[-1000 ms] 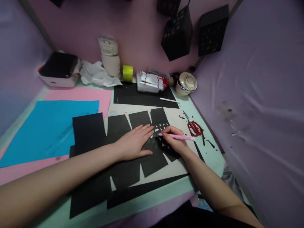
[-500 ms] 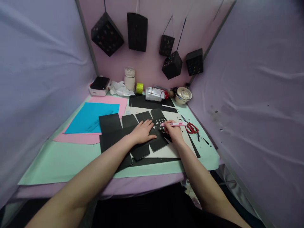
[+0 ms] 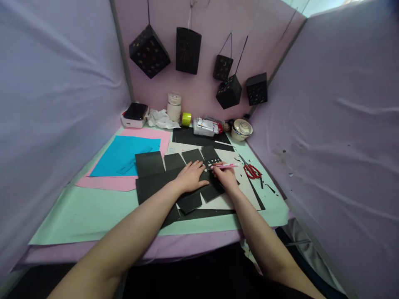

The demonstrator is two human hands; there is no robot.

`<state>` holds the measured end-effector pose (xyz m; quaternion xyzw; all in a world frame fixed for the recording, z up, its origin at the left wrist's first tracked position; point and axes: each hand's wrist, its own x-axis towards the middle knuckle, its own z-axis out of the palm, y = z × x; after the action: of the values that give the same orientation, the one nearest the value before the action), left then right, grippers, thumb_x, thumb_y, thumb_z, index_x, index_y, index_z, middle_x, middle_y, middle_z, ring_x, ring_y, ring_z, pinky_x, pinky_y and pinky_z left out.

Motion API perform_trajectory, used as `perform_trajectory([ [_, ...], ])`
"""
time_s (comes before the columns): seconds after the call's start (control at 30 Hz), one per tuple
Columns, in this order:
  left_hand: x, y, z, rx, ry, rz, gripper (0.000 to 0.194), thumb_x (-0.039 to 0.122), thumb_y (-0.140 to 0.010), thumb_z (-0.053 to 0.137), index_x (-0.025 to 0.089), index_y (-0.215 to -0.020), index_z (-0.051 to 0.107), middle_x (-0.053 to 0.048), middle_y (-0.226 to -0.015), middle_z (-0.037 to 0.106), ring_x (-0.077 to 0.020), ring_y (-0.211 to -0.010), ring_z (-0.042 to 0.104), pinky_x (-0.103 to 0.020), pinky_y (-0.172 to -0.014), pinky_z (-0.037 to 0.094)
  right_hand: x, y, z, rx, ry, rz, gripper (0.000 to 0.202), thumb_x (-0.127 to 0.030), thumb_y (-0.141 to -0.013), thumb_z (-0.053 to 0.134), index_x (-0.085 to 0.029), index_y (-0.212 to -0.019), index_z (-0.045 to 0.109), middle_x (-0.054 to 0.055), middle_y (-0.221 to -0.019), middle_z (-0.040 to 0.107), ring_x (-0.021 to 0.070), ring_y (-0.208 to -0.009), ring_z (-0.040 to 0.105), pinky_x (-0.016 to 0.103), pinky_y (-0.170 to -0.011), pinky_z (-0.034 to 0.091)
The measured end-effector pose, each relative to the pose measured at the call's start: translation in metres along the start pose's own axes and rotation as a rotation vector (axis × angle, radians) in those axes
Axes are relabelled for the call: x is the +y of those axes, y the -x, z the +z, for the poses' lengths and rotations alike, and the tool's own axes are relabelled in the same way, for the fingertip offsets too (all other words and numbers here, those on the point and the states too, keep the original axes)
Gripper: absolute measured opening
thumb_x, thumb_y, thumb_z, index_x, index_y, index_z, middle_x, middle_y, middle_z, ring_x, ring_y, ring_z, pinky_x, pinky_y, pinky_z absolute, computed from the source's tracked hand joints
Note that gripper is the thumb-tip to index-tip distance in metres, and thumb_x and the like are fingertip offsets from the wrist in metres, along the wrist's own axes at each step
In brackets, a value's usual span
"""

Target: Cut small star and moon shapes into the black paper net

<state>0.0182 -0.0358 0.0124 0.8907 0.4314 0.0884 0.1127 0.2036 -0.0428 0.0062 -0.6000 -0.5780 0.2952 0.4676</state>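
My left hand (image 3: pixel 191 176) lies flat with spread fingers on a cut sheet of black card (image 3: pixel 152 178), which has slit flaps along its edges. Small white-showing cut-outs (image 3: pixel 213 160) dot the card's right side, near those fingertips. In my right hand (image 3: pixel 227 176) is a slim pink-and-white pen-style craft knife (image 3: pixel 226 165), its tip down at the cut-outs; the blade is too small to make out. Under the black card lies a pale board (image 3: pixel 247 195). Red-handled scissors (image 3: pixel 252 171) rest just right of my right hand.
Blue paper (image 3: pixel 109 155) and pink paper (image 3: pixel 106 182) lie at left, with a clear ruler (image 3: pixel 127 165) on the blue. A bottle (image 3: pixel 173 109), yellow tape roll (image 3: pixel 186 119), white box (image 3: pixel 204 126) and lidded bowl (image 3: pixel 241 130) line the back. Black boxes (image 3: pixel 149 52) hang above.
The view has shifted, so everything sits slightly lower and further right. My right hand and the craft knife have moved a little left over the cut-outs; my left hand stays on the card.
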Motion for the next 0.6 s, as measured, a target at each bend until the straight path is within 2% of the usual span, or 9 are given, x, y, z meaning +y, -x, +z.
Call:
perform_trajectory([
  [0.17, -0.0001, 0.0007, -0.0006, 0.001, 0.009, 0.002, 0.074, 0.059, -0.088, 0.049, 0.012, -0.144, 0.041, -0.017, -0.156, 0.031, -0.0289, -0.146, 0.022, -0.045, -0.119, 0.015, 0.0014, 0.0074, 0.0022, 0.119, 0.132, -0.059, 0.017, -0.038, -0.076, 0.06, -0.021, -0.072, 0.065, 0.003, -0.071, 0.069, 0.0221, -0.073, 0.063, 0.033, -0.074, 0.045],
  [0.6, -0.0009, 0.0011, -0.0008, 0.0, 0.027, 0.002, 0.071, 0.058, -0.088, 0.051, 0.014, -0.143, 0.044, -0.016, -0.156, 0.032, -0.0292, -0.147, 0.022, -0.045, -0.119, 0.013, 0.0038, 0.0087, 0.0021, 0.097, 0.247, -0.115, 0.021, -0.038, -0.078, 0.058, -0.021, -0.075, 0.069, 0.004, -0.073, 0.072, 0.0222, -0.074, 0.066, 0.031, -0.072, 0.047],
])
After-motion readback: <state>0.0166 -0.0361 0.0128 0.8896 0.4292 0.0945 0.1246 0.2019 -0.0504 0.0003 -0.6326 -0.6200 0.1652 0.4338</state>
